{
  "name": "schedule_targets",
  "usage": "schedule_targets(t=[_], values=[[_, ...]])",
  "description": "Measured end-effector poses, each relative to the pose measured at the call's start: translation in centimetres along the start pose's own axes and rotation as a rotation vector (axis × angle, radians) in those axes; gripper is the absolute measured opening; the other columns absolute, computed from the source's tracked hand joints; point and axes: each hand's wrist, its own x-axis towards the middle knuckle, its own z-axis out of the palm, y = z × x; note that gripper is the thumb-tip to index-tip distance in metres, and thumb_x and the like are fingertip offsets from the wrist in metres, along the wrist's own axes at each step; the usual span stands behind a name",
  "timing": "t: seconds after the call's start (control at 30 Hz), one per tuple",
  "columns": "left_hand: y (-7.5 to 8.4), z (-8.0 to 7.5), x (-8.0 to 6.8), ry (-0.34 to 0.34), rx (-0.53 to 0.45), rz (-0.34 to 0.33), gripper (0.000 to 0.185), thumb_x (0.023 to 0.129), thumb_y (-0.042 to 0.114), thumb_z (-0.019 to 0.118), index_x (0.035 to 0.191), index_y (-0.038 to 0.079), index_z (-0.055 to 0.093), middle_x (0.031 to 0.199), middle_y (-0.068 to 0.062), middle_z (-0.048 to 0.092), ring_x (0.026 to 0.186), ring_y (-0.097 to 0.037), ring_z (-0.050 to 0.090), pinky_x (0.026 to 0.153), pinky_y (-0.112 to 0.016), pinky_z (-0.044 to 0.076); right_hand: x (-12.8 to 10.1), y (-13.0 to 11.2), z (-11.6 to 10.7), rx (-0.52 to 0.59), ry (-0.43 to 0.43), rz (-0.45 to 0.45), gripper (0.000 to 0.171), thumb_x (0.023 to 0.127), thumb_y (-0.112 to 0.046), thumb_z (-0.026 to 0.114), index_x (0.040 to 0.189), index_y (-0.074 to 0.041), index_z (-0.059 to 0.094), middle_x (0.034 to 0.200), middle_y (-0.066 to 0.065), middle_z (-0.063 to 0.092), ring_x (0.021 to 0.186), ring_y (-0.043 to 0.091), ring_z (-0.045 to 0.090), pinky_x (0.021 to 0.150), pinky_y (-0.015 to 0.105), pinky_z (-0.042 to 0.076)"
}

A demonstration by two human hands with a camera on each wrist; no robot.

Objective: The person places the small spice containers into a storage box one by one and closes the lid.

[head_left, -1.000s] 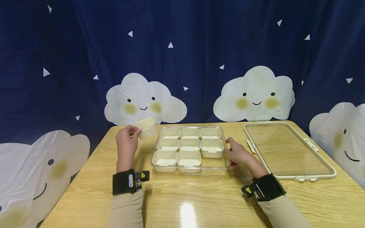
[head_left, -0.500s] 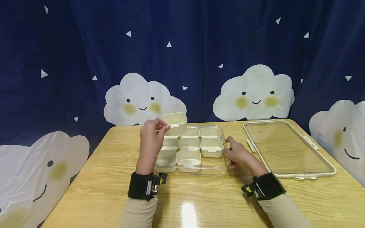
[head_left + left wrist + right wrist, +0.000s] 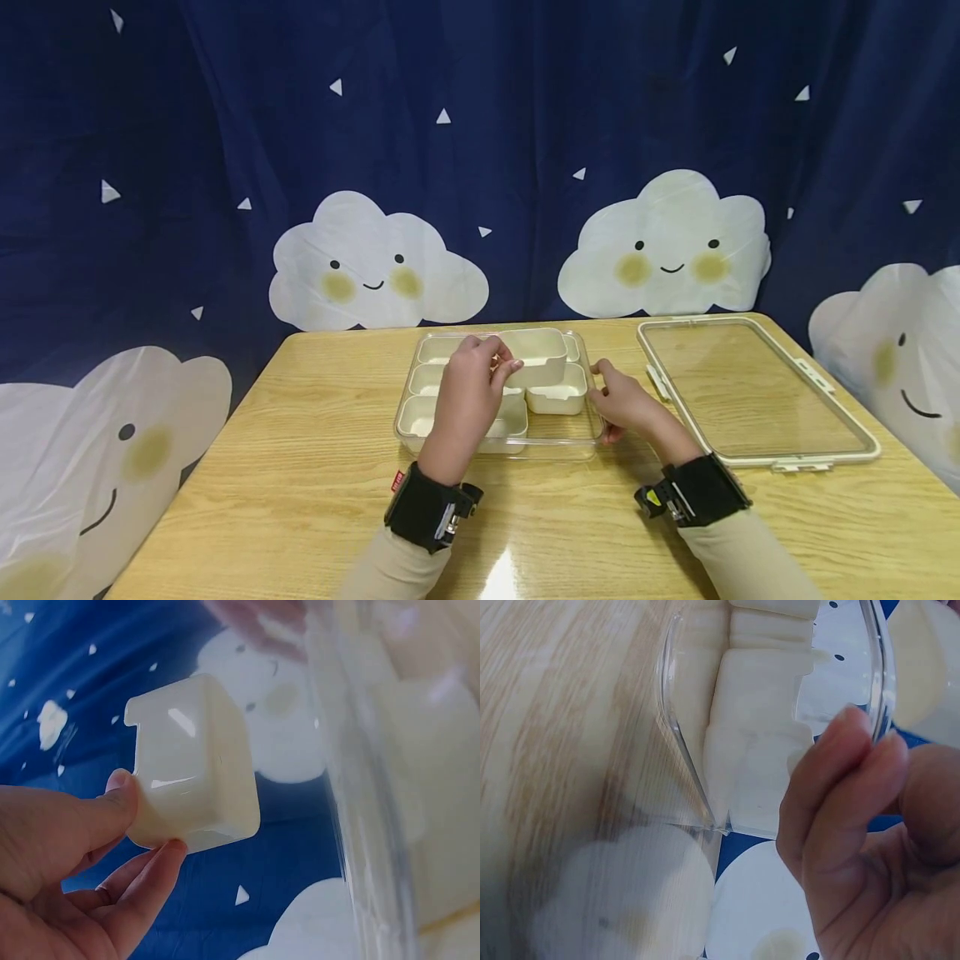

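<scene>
My left hand [image 3: 468, 392] pinches a small cream bin [image 3: 536, 358] by its notched rim, thumb and fingers on one end. In the left wrist view the same cream bin [image 3: 187, 765] is tilted, its smooth outer wall facing the camera. It hangs above a clear plastic box [image 3: 558, 451] that holds several matching cream bins [image 3: 557, 400] in rows; my left hand and the held bin cover part of them. Wood grain shows through the box's front right corner. At the box's right side, my right hand [image 3: 630, 407] grips the rim with curled fingers [image 3: 829, 802].
A clear lid [image 3: 757, 392] with a cream frame and side latches lies on the table to the right, beyond my right hand. The wooden table [image 3: 300, 467] meets a dark blue curtain [image 3: 517, 125] with cloud prints at its back edge.
My left hand has carried the cream bin from left of the box to the right and lower, over its back right part. My right hand stays on the box's right side.
</scene>
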Motion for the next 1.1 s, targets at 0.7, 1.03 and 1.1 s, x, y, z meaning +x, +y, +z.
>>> schedule_targets(t=[0.7,1.03,1.1], values=[[1.4,2.3,-1.2,-0.248,0.03,0.073,0.02,0.086,0.026,0.083,0.075,0.013,0.073,0.073,0.003,0.064,0.062,-0.005,0.053,0.056,-0.017,0.041,-0.2,1.0,-1.3,0.18,-0.129,-0.057,0.045,0.109,-0.008,0.035,0.149,0.008,0.023,0.069,0.02,0.06,0.048,0.015,0.063,0.053,0.039,0.059],[1.8,2.8,-1.6,-0.317,0.058,0.086,0.018,0.084,0.025,0.085,0.073,0.013,0.079,0.077,0.001,0.067,0.069,-0.009,0.057,0.061,-0.016,0.043,-0.3,0.8,-1.5,0.202,-0.15,-0.061,0.051,0.109,-0.015,0.043,0.149,0.007,0.023,0.069,0.013,0.063,0.049,0.014,0.063,0.054,0.039,0.059],[1.8,3.0,-1.7,-0.341,0.071,0.078,0.018,0.084,0.025,0.085,0.072,0.014,0.079,0.075,0.003,0.068,0.067,-0.007,0.056,0.058,-0.016,0.042,-0.3,0.8,-1.5,0.206,-0.155,-0.06,0.052,0.109,-0.015,0.041,0.15,0.008,0.02,0.07,0.013,0.064,0.05,0.015,0.064,0.054,0.038,0.059]])
